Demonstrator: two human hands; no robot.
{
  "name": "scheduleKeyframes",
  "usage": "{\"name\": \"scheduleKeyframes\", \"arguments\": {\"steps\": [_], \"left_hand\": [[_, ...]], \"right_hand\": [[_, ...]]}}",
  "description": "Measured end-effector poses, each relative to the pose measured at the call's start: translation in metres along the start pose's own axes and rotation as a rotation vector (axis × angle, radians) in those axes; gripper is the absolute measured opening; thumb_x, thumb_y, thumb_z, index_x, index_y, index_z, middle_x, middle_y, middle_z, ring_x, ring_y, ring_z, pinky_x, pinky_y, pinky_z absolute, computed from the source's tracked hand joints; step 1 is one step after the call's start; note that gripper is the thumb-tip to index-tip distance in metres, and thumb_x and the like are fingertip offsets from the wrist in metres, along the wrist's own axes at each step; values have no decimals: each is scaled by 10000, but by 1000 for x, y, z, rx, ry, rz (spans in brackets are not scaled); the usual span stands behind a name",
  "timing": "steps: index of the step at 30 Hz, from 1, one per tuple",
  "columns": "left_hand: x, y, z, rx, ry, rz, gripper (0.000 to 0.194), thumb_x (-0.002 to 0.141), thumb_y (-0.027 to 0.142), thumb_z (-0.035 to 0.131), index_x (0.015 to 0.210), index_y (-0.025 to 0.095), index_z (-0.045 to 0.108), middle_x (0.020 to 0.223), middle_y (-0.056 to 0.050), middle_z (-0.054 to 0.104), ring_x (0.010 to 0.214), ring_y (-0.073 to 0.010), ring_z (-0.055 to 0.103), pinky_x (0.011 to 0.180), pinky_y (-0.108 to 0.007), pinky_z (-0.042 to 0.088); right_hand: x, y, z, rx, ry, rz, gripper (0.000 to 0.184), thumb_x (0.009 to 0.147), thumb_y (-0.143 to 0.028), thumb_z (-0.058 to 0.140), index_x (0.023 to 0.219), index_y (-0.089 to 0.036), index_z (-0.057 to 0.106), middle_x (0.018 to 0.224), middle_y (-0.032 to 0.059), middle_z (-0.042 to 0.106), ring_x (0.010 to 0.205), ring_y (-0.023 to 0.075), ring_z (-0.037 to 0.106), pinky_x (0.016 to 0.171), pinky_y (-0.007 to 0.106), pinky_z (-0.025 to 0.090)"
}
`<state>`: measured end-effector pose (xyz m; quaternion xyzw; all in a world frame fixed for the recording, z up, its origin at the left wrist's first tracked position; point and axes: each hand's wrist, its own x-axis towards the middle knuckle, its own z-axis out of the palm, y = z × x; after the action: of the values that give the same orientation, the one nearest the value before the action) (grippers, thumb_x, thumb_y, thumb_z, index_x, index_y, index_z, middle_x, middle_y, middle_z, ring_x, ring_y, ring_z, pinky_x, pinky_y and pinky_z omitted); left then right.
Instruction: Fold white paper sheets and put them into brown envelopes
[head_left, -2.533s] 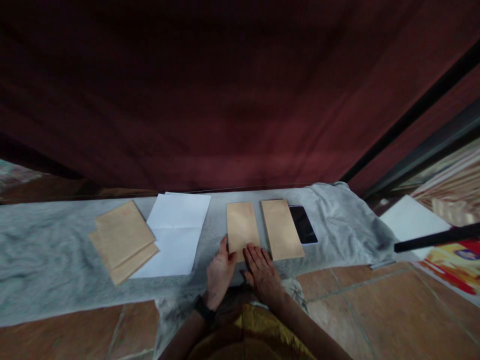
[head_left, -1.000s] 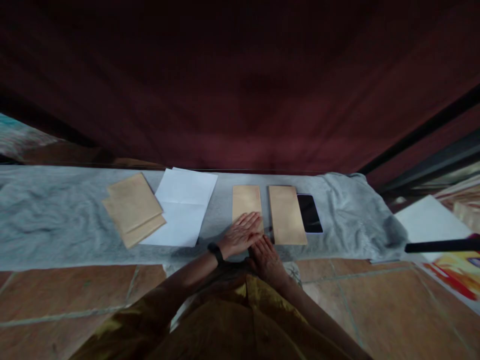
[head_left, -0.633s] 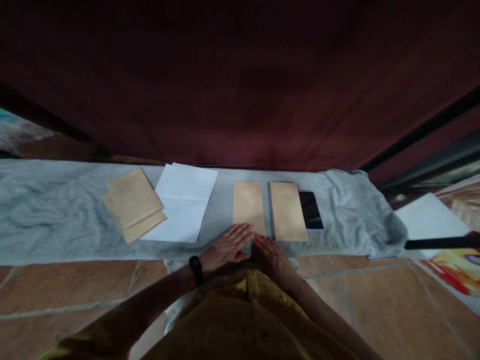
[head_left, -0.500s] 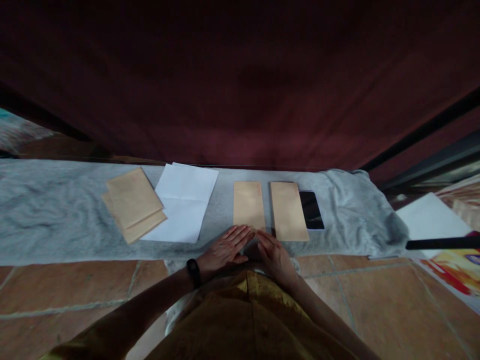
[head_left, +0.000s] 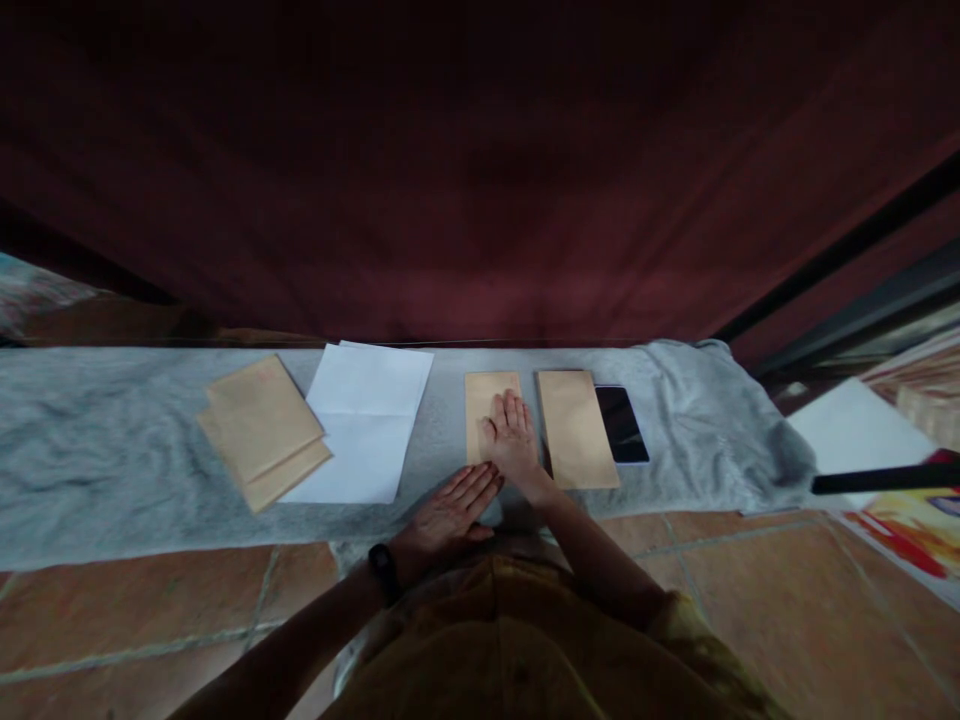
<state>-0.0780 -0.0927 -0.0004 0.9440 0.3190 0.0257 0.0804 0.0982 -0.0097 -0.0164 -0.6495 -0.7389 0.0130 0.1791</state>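
A brown paper envelope [head_left: 475,400] lies on the grey blanket in front of me. My right hand [head_left: 513,435] rests flat on it, fingers stretched toward its far edge and covering much of it. At the envelope's near end is my left hand [head_left: 455,508], with a dark watch on the wrist; its fingers are straight and its fingertips meet the lower left corner. Just right of my right hand lies a second brown envelope or stack [head_left: 576,430]. It partly covers a dark-screened phone [head_left: 622,424].
Left on the grey blanket [head_left: 97,450] are white sheets with a fold crease [head_left: 371,420], overlapped by brown envelopes [head_left: 266,420]. A dark red surface [head_left: 480,250] rises behind. A black bar [head_left: 885,479], white paper [head_left: 862,430] and a colourful print [head_left: 911,530] are at the right.
My right hand has moved forward from the envelope's near edge and now lies flat over its middle. My left hand has stayed near the near end. The view has tilted slightly.
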Motion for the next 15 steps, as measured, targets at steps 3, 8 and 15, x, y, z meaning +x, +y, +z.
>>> {"name": "scheduleKeyframes", "arguments": {"steps": [3, 8, 15], "left_hand": [[-5, -1, -4, 5, 2, 14, 777, 977, 646, 316, 1577, 162, 220, 1618, -122, 303, 1505, -222, 251, 1224, -380, 194], [-10, -1, -3, 0, 109, 35, 788, 977, 632, 344, 1572, 128, 229, 1600, -138, 338, 1499, -237, 269, 1223, -384, 216], [-15, -3, 2, 41, 118, 21, 785, 982, 630, 328, 1562, 106, 256, 1596, -147, 339, 1496, -257, 276, 1217, -397, 226]], "right_hand": [[15, 0, 5, 21, 25, 79, 614, 1031, -370, 377, 1540, -37, 298, 1599, 240, 262, 1485, 331, 269, 1197, 557, 241], [25, -1, 2, -20, -34, 132, 630, 1036, -382, 365, 1520, 18, 311, 1598, 256, 249, 1488, 326, 260, 1211, 514, 233], [-16, -1, -6, 14, 56, 14, 619, 1032, -347, 382, 1531, 4, 283, 1586, 240, 299, 1484, 333, 270, 1186, 526, 279]]}}
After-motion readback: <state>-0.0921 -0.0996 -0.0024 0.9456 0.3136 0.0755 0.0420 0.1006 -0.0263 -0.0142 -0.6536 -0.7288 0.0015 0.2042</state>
